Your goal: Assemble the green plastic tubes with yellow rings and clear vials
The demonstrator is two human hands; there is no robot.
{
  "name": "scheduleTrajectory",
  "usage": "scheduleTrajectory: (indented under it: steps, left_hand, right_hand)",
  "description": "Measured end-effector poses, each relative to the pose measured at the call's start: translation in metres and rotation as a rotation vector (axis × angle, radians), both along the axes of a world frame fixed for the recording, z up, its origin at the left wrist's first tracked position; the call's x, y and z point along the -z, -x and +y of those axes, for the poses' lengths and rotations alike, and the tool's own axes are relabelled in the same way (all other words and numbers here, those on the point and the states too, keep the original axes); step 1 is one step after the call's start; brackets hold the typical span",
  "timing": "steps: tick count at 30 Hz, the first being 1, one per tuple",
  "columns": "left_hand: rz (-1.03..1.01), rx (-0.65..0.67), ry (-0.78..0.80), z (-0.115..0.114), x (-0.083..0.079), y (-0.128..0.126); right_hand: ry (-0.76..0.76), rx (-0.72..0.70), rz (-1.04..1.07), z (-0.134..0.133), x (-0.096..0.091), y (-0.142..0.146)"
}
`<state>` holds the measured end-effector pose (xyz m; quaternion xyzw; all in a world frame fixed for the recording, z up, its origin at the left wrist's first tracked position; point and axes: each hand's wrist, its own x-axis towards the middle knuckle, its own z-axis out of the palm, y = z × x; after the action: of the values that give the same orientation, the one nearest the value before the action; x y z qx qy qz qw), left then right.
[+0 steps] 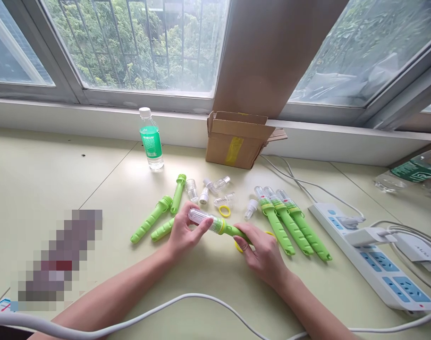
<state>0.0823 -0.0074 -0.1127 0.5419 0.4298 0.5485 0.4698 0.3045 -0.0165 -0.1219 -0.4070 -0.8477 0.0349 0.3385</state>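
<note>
Both hands hold one green-handled stick with a clear, ribbed cap [220, 225], tilted slightly down to the right. My left hand [184, 232] is closed around the clear cap end, thumb along its side. Fingers of my right hand [264, 250] wrap the green handle at its lower end. Beside my left hand lie several loose green handles [150, 220], one partly hidden behind the fingers. Beyond the hands are several clear plastic caps [191, 191] and a yellow ring [224, 211]. More yellow ring [238, 247] parts show around my right hand.
Three capped green sticks [279, 226] lie side by side at right, near a white power strip [369, 259] with plugs and cables. A water bottle [151, 144] and an open cardboard box [236, 141] stand by the window. A white cable [187, 296] crosses the front.
</note>
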Motion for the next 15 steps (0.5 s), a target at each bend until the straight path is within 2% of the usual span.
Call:
scheduleTrajectory:
  steps: [11,15]
  left_hand:
    - [0.003,0.012,0.015,-0.0009,0.0007,-0.0012]
    - [0.028,0.012,-0.010,-0.0012,-0.0009,-0.0002]
  right_hand:
    - [0.071,-0.009,0.002,-0.0026,-0.0043,0.0025]
    - [0.000,-0.006,0.033,-0.0016,-0.0016,0.0007]
